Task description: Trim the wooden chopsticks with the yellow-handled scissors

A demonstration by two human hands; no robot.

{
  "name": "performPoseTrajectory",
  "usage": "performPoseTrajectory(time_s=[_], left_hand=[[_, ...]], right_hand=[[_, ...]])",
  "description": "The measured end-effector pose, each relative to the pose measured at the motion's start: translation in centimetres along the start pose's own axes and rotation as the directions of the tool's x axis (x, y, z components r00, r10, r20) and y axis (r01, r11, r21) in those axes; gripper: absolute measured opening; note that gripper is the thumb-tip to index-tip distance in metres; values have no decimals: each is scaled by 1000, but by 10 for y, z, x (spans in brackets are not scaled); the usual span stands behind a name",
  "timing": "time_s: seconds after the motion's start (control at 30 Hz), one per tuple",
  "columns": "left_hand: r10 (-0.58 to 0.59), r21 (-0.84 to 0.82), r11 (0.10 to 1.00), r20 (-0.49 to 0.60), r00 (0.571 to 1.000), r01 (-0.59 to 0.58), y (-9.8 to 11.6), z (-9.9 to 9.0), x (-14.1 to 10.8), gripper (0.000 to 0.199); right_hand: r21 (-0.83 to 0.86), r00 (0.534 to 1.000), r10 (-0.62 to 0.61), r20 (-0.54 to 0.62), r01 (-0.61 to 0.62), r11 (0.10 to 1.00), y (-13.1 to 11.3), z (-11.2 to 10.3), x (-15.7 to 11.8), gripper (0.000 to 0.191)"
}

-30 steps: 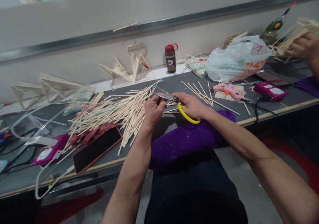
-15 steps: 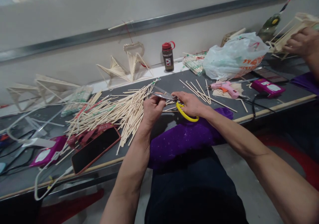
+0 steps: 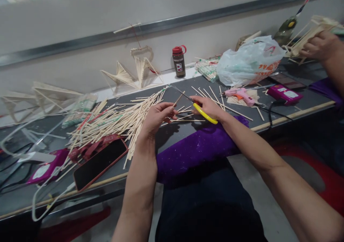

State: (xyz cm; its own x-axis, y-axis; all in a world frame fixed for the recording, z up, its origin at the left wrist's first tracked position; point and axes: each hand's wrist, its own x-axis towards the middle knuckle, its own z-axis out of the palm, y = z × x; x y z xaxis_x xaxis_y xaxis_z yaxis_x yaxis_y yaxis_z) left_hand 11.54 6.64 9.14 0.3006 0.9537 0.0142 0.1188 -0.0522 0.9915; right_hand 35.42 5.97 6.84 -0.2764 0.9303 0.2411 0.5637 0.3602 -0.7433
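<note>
My left hand (image 3: 159, 115) pinches a short wooden stick (image 3: 179, 98) that points up to the right. In my right hand (image 3: 208, 107) are scissors with yellow handles (image 3: 205, 113); their blades reach up and to the left, by the tip of the stick. Below and behind my hands, a heap of thin wooden sticks (image 3: 137, 118) spreads over the dark table (image 3: 172, 136). A purple cloth (image 3: 196, 152) lies at the table's edge under my forearms.
A phone (image 3: 100, 165) and cables lie at left. Behind stand stick structures (image 3: 141, 70) and a red-capped bottle (image 3: 178, 62). To the right are a pink glue gun (image 3: 240, 95), a plastic bag (image 3: 248, 62), a magenta box (image 3: 285, 94) and another person's hand (image 3: 319, 44).
My left hand has drawn away to the left and a little down from the scissors, and the stick in it now shows. The scissors have swung more upright, with their blades apart from my left fingers.
</note>
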Motion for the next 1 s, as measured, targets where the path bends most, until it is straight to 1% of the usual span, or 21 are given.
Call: performPoseTrajectory(time_s=[0.1, 0.2, 0.27, 0.37, 0.47, 0.63, 0.77, 0.9, 1.0], left_hand=[[96, 46, 995, -86, 992, -93, -4, 10, 1, 26], [202, 74, 978, -137, 970, -194, -8, 17, 4, 15], [265, 62, 964, -164, 950, -258, -10, 18, 4, 10], [325, 22, 945, -182, 928, -327, -12, 17, 4, 12], [338, 19, 940, -169, 926, -340, -15, 16, 4, 15], [363, 94, 931, -147, 920, -352, -18, 15, 4, 17], [385, 137, 919, -110, 916, -370, -15, 16, 2, 18], [388, 142, 917, -86, 918, -374, -11, 17, -1, 20], [380, 156, 918, -82, 921, -365, -10, 18, -2, 20]], right_hand=[[-61, 1000, -5, 12, 6, 998, -1, 6, -1, 58], [-139, 994, -102, 30, 105, 985, -5, 14, -5, 60], [-196, 985, -168, 22, 169, 966, -9, 18, -7, 62], [-263, 972, -235, 5, 228, 937, -13, 20, -10, 68], [-296, 960, -280, 13, 271, 916, -13, 18, -11, 72], [-294, 952, -306, 29, 301, 907, -9, 18, -11, 74], [-230, 958, -286, 32, 286, 930, -8, 19, -11, 75], [-141, 956, -290, 45, 293, 946, -8, 20, -13, 75], [-139, 958, -281, 58, 287, 948, -9, 21, -14, 74]])
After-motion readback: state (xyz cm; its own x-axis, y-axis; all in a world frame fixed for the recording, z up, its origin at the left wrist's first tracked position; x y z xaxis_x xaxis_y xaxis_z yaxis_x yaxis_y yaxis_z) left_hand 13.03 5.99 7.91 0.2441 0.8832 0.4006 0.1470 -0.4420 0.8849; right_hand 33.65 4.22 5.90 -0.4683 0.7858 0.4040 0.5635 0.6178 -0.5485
